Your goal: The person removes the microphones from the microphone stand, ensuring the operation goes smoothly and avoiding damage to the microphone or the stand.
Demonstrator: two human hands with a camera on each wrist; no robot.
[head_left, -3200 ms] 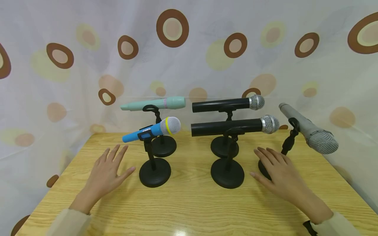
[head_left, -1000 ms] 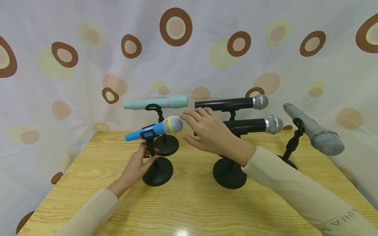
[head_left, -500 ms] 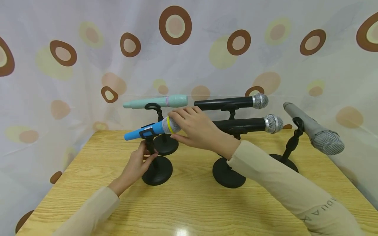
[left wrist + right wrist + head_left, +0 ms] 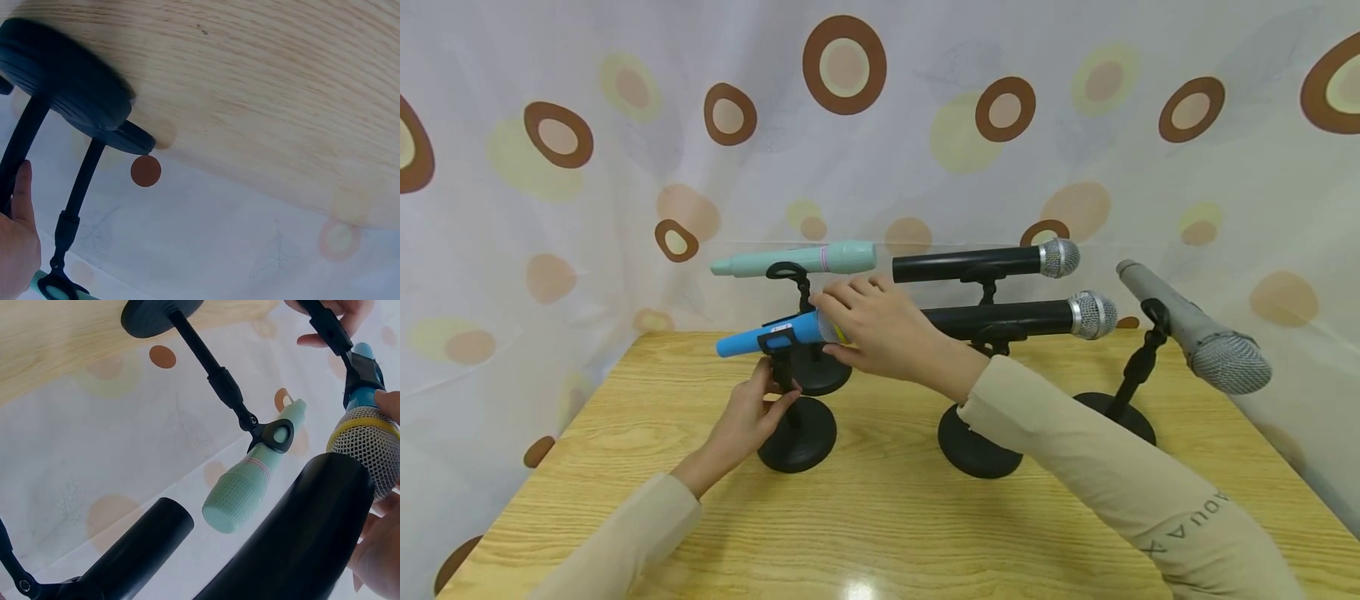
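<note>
My left hand (image 4: 741, 421) grips the upright of a black desk microphone stand (image 4: 797, 442), just under its clip. In the left wrist view only part of that hand (image 4: 17, 250) shows, against the pole (image 4: 25, 131). A blue microphone (image 4: 747, 342) with a yellow ring lies in the stand's clip, tilted up to the right. Reaching across from the right, my right hand (image 4: 887, 333) holds the microphone's mesh head, mostly hiding it in the head view. The right wrist view shows the mesh (image 4: 365, 447) with fingers (image 4: 389, 403) around it.
Behind is a mint microphone (image 4: 760, 263) on its stand. Two black microphones, one at the back (image 4: 970, 265) and one nearer (image 4: 1022, 319), stand beside my right forearm. A grey microphone (image 4: 1195, 325) slants at far right. All are on a wooden table (image 4: 880, 517) before a patterned curtain.
From resting apart over the table, my left hand went to the stand's upright. My right hand crossed leftward and closed around the blue microphone's head, which is now covered.
</note>
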